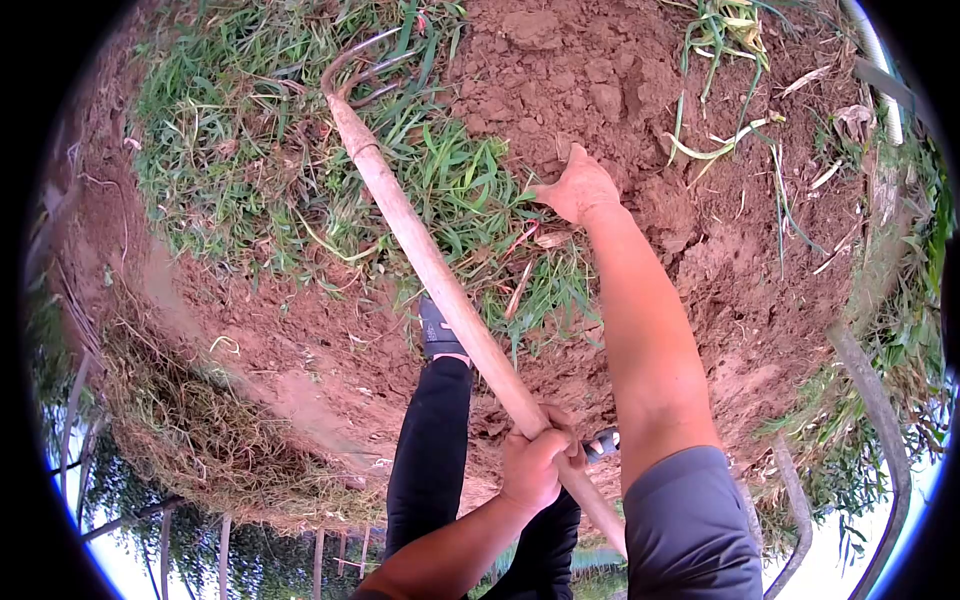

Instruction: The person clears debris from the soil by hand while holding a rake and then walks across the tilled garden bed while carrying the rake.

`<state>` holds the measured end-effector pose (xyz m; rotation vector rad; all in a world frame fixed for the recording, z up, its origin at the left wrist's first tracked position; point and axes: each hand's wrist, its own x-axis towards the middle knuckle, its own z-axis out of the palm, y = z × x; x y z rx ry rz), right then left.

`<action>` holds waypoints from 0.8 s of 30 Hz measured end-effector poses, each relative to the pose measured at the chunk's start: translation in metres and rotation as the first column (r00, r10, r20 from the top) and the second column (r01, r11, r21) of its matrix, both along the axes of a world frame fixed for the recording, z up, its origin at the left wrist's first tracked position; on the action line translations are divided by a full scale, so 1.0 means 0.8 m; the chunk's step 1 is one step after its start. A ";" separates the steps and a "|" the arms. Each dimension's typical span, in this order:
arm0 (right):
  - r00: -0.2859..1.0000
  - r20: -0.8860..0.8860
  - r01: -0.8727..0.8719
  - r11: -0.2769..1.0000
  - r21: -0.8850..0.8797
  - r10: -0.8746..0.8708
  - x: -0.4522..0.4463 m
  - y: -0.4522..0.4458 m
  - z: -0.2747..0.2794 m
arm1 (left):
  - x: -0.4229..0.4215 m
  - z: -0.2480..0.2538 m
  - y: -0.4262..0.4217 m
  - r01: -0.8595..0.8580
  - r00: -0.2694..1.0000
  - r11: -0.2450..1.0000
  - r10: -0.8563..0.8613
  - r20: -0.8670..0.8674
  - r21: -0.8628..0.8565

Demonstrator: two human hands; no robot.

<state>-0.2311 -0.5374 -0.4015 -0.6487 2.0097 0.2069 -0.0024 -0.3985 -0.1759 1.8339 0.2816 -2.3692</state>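
My left hand (533, 468) is wrapped round the wooden handle of a long fork-like tool (425, 255), low down in the view. The handle runs diagonally up to the left, and its bent metal tines (375, 70) lie over the green grass (250, 150). Reaching forward, my right hand (580, 188) is at the border between the grass and the loose reddish soil (560, 80). Its thumb and a finger are spread apart, and nothing shows in it; some fingertips are hard to make out against the soil.
Pulled plants (735, 30) with yellowing leaves lie on the soil at the upper right. Dry grass (200, 430) is heaped at the lower left. My dark shoe (440, 330) stands beside the handle. A white pipe (875, 60) and curved poles (880, 420) line the right side.
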 end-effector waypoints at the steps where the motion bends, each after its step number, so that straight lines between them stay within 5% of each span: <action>1: 1.000 0.008 -0.008 1.000 0.004 0.008 0.005 -0.001 -0.009 | 0.000 0.001 0.000 0.015 1.000 1.000 -0.015 0.015 0.003; 4: 0.876 0.299 0.345 0.925 0.159 -0.378 -0.017 -0.008 -0.012 | -0.004 0.008 -0.004 -0.017 1.000 0.999 0.017 0.004 0.045; 5: 0.882 0.300 0.334 0.931 0.146 -0.364 -0.016 -0.008 -0.013 | -0.008 0.010 -0.007 -0.015 1.000 0.999 0.016 -0.014 0.043; 7: 0.511 0.483 0.774 0.625 0.101 -0.711 -0.003 0.008 -0.021 | -0.017 0.017 -0.014 -0.056 0.998 0.998 0.057 -0.022 0.033; 8: 0.388 0.518 0.836 0.528 0.150 -0.762 -0.002 0.009 -0.019 | -0.018 0.018 -0.014 -0.063 0.997 0.997 0.065 -0.031 0.044; 9: 0.390 0.521 0.835 0.530 0.147 -0.759 0.001 0.005 -0.023 | -0.019 0.020 -0.015 -0.068 0.997 0.996 0.071 -0.038 0.058; 11: 0.026 0.668 0.911 0.293 0.291 -0.744 0.009 0.002 -0.036 | -0.021 0.021 -0.018 -0.049 0.998 0.997 0.051 -0.037 0.054; 14: -0.164 0.777 0.972 0.036 0.233 -0.608 -0.009 -0.048 -0.016 | -0.020 0.019 -0.015 -0.057 0.998 0.996 0.056 0.018 0.063; 15: -0.222 0.833 0.975 -0.101 0.199 -0.506 -0.023 -0.065 -0.004 | -0.017 0.017 -0.012 -0.064 0.998 0.996 0.064 -0.002 0.055; 17: -0.146 0.914 0.961 -0.273 0.041 -0.378 -0.060 -0.091 0.008 | -0.014 0.015 -0.012 -0.072 0.997 0.996 0.073 -0.028 0.052; 18: 0.046 0.886 0.960 -0.225 -0.167 -0.462 -0.073 -0.098 0.024 | -0.014 0.015 -0.014 -0.091 0.995 0.994 0.093 -0.028 0.059; 19: 0.324 0.704 0.914 0.017 -0.406 -0.632 -0.088 -0.095 0.026 | -0.014 0.016 -0.015 -0.112 0.993 0.992 0.114 -0.029 0.065; 21: 0.566 0.499 0.816 0.356 -0.457 -0.657 -0.101 -0.077 0.040 | -0.011 0.015 -0.012 -0.107 0.994 0.993 0.109 -0.031 0.050; 22: 0.576 0.490 0.808 0.367 -0.461 -0.654 -0.111 -0.057 0.049 | -0.014 0.014 -0.011 -0.093 0.995 0.995 0.095 -0.043 0.047; 24: 0.100 0.849 0.985 0.175 -0.009 -0.520 -0.117 -0.014 0.056 | -0.017 0.015 -0.011 -0.084 0.995 0.996 0.086 -0.057 0.044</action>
